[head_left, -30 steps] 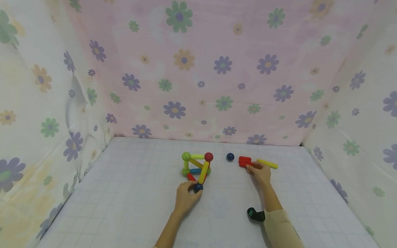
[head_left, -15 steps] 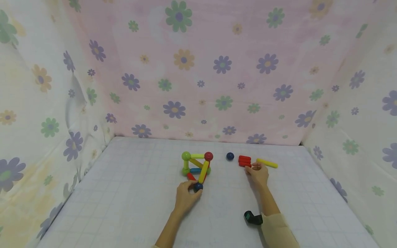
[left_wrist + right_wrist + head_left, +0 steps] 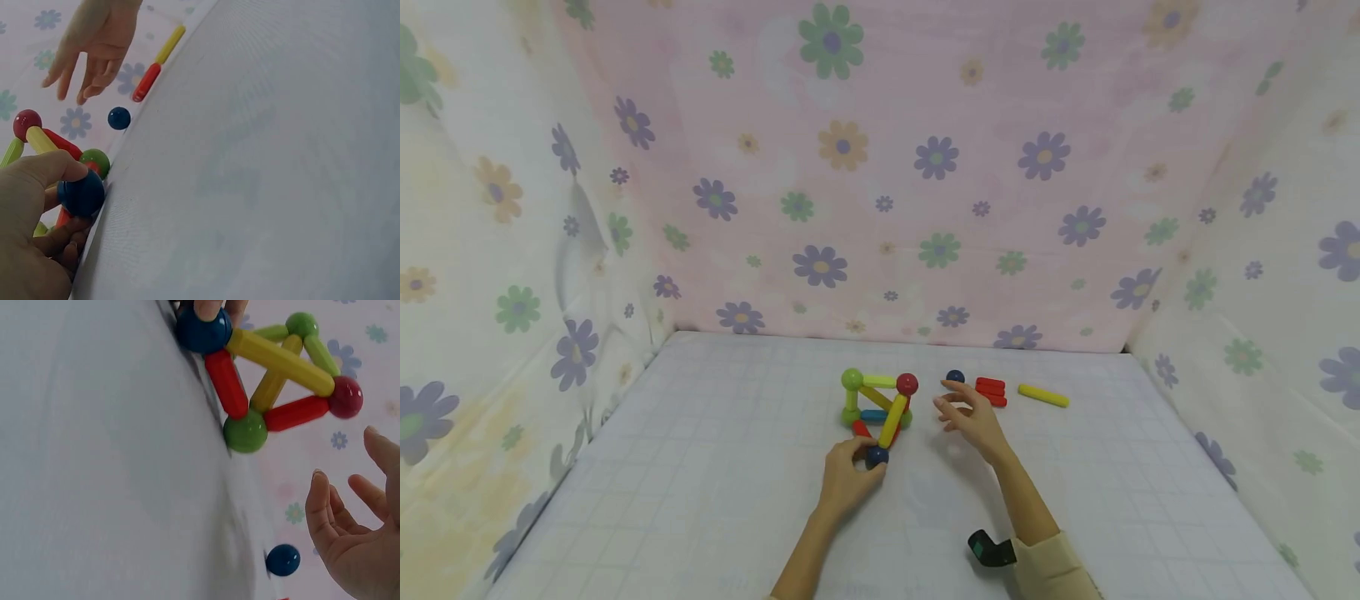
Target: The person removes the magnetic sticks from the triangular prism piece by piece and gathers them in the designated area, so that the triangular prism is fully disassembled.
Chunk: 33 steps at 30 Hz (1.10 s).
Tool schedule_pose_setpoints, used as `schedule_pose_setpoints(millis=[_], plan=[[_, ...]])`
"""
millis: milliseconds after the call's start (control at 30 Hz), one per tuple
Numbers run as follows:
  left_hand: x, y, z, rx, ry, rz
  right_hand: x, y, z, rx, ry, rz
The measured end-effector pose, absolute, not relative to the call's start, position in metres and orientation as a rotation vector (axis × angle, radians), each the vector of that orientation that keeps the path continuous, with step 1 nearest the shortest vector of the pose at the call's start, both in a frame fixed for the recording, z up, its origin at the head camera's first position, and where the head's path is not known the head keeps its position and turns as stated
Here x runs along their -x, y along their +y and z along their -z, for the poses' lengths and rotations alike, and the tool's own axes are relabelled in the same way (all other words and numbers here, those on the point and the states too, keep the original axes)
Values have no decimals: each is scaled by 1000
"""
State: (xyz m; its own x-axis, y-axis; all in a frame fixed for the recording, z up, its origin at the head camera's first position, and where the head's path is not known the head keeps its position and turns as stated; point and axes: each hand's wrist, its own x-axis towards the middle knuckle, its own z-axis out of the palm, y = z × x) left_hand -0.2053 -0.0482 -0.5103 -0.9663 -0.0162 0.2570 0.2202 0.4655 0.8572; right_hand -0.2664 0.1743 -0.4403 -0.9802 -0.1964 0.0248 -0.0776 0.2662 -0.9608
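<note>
My left hand pinches a dark blue ball between thumb and fingers. That ball is the near corner of a toy frame built from coloured rods and balls. A long yellow rod runs from the blue ball up to a red ball. Green balls form other corners, joined by red, light green, yellow and blue rods. To the right of the frame hovers my right hand, fingers spread and slightly bent, holding nothing. Just beyond its fingertips lies a loose blue ball.
Several short red rods lie side by side behind the right hand. Farther right is a loose yellow rod. A small black device sits by the right sleeve. Flowered cloth walls enclose the white table.
My right hand has left the red rods, moving left and slightly up toward the frame. The left hand keeps its pinch on the blue ball, and the frame stays nearly where it was.
</note>
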Motion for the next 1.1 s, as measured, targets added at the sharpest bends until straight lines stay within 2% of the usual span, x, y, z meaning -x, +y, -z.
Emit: schedule_pose_setpoints(millis=[233, 1100], plan=[[206, -50, 509, 196, -2514, 1520, 255, 143, 413, 412, 2505, 1700], [205, -50, 518, 167, -2409, 1443, 246, 129, 415, 462, 2618, 1837]])
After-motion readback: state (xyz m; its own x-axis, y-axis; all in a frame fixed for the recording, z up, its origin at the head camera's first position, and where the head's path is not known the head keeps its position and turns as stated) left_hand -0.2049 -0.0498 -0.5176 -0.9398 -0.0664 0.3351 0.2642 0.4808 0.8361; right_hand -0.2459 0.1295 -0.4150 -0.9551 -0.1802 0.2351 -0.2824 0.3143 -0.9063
